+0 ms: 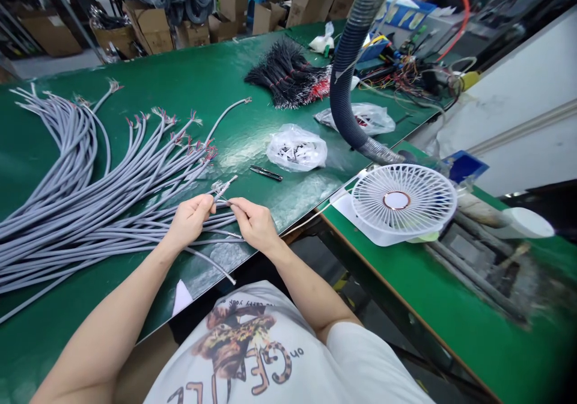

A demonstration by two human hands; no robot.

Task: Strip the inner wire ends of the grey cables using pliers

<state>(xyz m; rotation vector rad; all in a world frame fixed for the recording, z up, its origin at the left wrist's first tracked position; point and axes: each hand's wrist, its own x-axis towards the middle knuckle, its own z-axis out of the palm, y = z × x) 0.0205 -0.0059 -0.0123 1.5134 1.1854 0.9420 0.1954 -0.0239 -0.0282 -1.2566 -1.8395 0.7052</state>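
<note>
We see the left hand [192,219] pinching a frayed cable end [220,187] between thumb and forefinger, above the near edge of the green table [180,70]. Just to its right, the right hand [256,222] has its thumb and forefinger pressed together; what they pinch is too small for us to tell. Beneath the hands and away to the left spread many grey cables [103,196], their stripped ends showing reddish and pale wires. On the far side of the hands, we find black snips [265,173] lying near a clear bag [297,148] of small pieces. Farther back lies a heap of black wires [283,70]. To the right, we see a white fan [404,201] beside a dark ribbed hose [342,91].
</note>
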